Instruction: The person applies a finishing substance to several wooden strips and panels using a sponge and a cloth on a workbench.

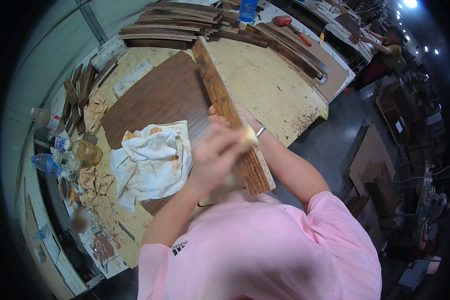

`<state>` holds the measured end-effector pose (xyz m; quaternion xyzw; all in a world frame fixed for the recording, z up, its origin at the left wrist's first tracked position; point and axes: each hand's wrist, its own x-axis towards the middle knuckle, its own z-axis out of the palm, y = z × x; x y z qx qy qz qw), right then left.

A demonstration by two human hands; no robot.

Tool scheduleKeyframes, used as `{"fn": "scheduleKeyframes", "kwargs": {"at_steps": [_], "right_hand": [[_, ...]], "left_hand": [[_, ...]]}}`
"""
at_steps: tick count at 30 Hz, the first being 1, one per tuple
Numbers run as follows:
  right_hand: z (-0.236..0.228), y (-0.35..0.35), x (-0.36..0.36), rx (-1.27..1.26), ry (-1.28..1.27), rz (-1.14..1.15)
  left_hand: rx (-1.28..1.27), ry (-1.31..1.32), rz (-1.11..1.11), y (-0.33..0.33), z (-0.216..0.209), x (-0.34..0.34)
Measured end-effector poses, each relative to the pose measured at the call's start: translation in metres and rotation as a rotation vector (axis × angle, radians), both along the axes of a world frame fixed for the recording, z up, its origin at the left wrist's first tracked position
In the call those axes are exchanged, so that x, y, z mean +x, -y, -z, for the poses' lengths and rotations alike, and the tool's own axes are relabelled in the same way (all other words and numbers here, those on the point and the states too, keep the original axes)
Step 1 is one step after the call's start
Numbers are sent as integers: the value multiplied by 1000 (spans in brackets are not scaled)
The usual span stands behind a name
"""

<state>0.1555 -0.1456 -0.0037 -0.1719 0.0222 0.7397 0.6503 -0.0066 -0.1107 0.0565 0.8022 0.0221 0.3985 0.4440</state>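
Note:
A long brown wood-grain board (217, 95) with a pale, rough edge is held up at a slant in front of me. My right hand (248, 116) grips it from behind and the right side, fingertips curling round onto its left face. My left hand (212, 152), smeared by motion, is closed on a small pale-yellow wad (248, 138) that touches the board's edge. Under the hands lies a wide dark-brown panel (152, 95) on the worktable (245, 62). A stained white cloth (155, 157) is crumpled on this panel, beside my left forearm.
Dark board strips (170, 22) are stacked at the back, more strips (295, 52) at the back right near a red-handled tool (299, 35). Bottles (47, 120) and crumpled brown rags (96, 107) line the left side. A person (385, 55) works at another table, far right.

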Motion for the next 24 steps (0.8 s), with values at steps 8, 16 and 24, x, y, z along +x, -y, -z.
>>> {"fn": "scheduleKeyframes", "kwargs": {"at_steps": [8,16,24], "right_hand": [[5,14,-18,17,311,-93],[-11,48,-41,-31,238,-371],[-15,76,-44,-287,715,-277]], "left_hand": [[116,47,83,9,-11,-13],[-103,63,-370,-96,8,15],[-315,41,-735,-217,49,-40]]}}
